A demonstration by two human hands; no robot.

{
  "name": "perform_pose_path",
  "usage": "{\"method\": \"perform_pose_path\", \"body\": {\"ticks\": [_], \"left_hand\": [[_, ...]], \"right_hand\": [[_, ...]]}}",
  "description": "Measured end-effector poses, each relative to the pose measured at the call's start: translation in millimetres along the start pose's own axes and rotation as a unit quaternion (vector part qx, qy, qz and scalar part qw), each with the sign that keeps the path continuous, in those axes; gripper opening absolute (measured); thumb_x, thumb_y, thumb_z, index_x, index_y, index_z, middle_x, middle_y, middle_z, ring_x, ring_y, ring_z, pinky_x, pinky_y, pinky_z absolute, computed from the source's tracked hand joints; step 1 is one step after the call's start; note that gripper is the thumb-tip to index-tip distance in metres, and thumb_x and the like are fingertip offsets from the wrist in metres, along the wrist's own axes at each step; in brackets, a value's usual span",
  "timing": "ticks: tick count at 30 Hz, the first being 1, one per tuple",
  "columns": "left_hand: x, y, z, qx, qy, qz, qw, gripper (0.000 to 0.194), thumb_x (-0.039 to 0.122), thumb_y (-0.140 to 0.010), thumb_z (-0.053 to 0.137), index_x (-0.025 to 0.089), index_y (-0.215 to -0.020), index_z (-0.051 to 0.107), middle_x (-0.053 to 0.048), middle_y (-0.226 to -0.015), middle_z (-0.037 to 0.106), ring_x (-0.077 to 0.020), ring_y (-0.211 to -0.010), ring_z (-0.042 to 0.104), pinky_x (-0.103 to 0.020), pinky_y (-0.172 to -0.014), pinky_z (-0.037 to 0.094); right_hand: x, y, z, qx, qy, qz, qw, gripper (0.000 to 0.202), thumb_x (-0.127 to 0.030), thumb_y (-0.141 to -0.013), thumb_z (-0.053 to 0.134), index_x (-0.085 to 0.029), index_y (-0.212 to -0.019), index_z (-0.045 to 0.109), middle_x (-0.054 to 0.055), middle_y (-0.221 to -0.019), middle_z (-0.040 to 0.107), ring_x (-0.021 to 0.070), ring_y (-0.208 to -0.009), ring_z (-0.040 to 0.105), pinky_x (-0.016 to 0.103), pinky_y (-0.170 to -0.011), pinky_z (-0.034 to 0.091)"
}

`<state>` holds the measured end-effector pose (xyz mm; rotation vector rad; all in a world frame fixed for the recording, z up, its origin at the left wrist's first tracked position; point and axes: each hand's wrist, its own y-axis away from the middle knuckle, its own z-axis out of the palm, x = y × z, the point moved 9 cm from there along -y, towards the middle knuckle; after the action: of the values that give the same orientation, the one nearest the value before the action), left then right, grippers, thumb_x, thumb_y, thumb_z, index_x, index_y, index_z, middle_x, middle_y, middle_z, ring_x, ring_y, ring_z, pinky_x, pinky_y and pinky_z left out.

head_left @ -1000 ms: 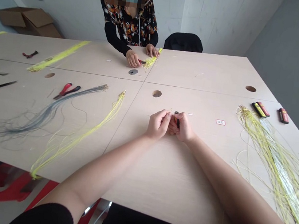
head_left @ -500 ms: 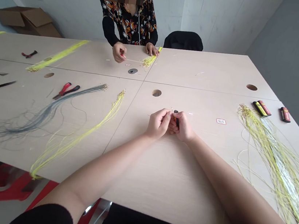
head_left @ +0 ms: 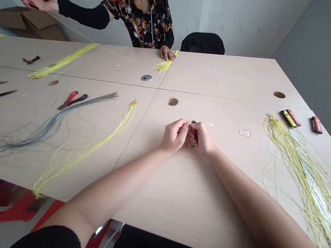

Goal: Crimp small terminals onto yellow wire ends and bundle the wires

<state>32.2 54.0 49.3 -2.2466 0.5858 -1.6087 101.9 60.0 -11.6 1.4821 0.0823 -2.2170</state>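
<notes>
Pale surface (head_left: pixel 155 204) w/ seams & round holes fills most of the view; wall behind, grey wall to the R, blk chair (head_left: pixel 203 43) at far edge, cardboard box (head_left: pixel 29 22) past far edge twd L. L hand (head_left: pixel 174 134) is closed, thumb & fingers pinching a thin yellowish end (head_left: pixel 189 120); R hand (head_left: pixel 204 140) grips a small blk item (head_left: pixel 195 134) just beside it. Both approx mid-surface, well in from near edge. Fingers cover most of that item, so can't ID it; rest of the thin end hidden too. Co-worker (head_left: pixel 142 23): raised hand blurred, its tool cut off at frame's L side. Forearms block part of near edge. Yellow strands (head_left: pixel 98 145), grey strands (head_left: pixel 52 125) & red/blk pliers (head_left: pixel 73 99) lie twd L; pale-yellow bundle (head_left: pixel 298 157) & battery-like cylinders (head_left: pixel 290 118) nr R edge.
</notes>
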Motion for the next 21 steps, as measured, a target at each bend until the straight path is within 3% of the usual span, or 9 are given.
{"method": "perform_pose_path", "body": {"ticks": [7,21], "left_hand": [[2.6,0.2,-0.2,0.003,0.016,0.018,1.000,0.041,0.049,-0.094,0.045,0.018,-0.068,0.053,0.000,-0.058,0.055,-0.0103,-0.053,0.049,-0.024,-0.053,0.037],[1.2,-0.5,0.2,-0.002,0.003,0.020,1.000,0.044,0.052,-0.094,0.043,0.018,-0.069,0.053,0.000,-0.058,0.055,-0.0096,-0.053,0.049,-0.022,-0.053,0.038]], "right_hand": [[1.8,-1.1,-1.6,-0.001,-0.003,0.005,1.000,0.031,-0.037,-0.076,0.037,-0.024,-0.049,0.028,-0.005,-0.037,0.022,0.0084,-0.038,0.014,0.024,-0.038,0.016],[2.1,-1.7,-1.6,-0.004,0.003,0.007,1.000,0.033,-0.039,-0.076,0.039,-0.023,-0.050,0.028,-0.006,-0.037,0.022,0.0074,-0.036,0.015,0.023,-0.038,0.017]]}}
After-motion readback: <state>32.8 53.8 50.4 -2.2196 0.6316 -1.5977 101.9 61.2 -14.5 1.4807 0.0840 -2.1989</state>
